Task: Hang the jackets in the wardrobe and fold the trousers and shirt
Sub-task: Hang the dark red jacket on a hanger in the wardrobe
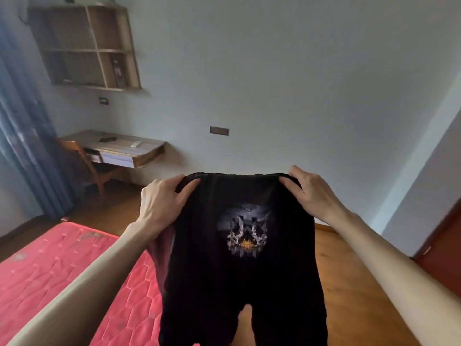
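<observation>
Bare forearms reach in from five and seven o'clock, and between them hangs a black fabric garment with a printed emblem (243, 258), held up in the air at the centre of the view. It looks like the shirt, though its lower edge splits into two hanging parts at six o'clock (whether sleeves or legs I cannot tell). The emblem (245, 232) shows pale figures and columns around a small gold sun-like mark; no writing or brand can be read on it.

At nine o'clock of the garment's top edge, the left hand (163, 201) grips the bunched fabric, fingers curled over the rim and thumb pressed against the near face. At three o'clock of that edge, the right hand (313, 193) grips the same way, fingers hooked over the rim. The cloth between them sags slightly.

Below at eight o'clock lies a pink-red quilted mattress (62, 270). A wooden plank floor (349, 283) spreads at four o'clock. At ten o'clock a pale wooden wall-mounted desk (117, 148) carries a small white object and a dark one, too blurred to name, with a wooden chair (94, 168) pushed under it. A wooden wall shelf (87, 48) hangs at eleven o'clock, beside blue curtains (22, 136) along the nine o'clock edge.
</observation>
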`<state>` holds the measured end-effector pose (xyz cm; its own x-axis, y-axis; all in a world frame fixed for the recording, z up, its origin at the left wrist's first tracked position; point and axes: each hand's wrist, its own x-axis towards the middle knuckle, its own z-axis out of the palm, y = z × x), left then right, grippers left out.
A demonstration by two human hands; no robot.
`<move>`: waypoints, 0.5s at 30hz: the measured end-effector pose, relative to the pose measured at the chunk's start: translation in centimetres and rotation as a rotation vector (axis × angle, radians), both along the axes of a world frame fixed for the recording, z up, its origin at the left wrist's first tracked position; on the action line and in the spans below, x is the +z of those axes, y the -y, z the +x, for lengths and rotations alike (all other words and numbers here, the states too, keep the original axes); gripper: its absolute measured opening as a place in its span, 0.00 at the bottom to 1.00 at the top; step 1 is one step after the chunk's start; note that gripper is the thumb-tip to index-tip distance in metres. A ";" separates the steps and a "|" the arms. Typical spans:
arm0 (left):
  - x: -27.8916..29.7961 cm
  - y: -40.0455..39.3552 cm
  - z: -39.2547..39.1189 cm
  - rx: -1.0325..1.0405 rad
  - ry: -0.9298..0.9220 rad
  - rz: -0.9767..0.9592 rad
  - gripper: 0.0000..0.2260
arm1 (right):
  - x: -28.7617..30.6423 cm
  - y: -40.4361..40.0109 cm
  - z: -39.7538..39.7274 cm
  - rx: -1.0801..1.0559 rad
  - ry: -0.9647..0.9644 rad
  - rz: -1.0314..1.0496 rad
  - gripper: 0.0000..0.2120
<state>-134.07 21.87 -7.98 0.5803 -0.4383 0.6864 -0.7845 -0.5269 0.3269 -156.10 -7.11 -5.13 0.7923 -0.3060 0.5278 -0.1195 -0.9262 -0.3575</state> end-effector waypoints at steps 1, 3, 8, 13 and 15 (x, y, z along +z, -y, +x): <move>0.3 1.5 -1.1 -0.003 -0.021 -0.010 0.26 | -0.1 0.7 -1.1 -0.031 0.023 0.027 0.17; 0.8 4.4 -3.3 -0.001 -0.056 -0.030 0.27 | -0.3 1.8 -3.3 -0.089 0.067 0.104 0.17; 1.8 10.7 -7.7 -0.087 -0.077 -0.068 0.29 | 0.0 4.4 -8.9 -0.214 0.166 0.208 0.18; 2.6 16.9 -9.9 -0.200 -0.100 -0.094 0.29 | 1.3 7.1 -13.4 -0.311 0.263 0.260 0.21; 2.8 19.5 -10.5 -0.278 -0.119 -0.089 0.28 | 1.6 8.0 -15.3 -0.358 0.303 0.267 0.21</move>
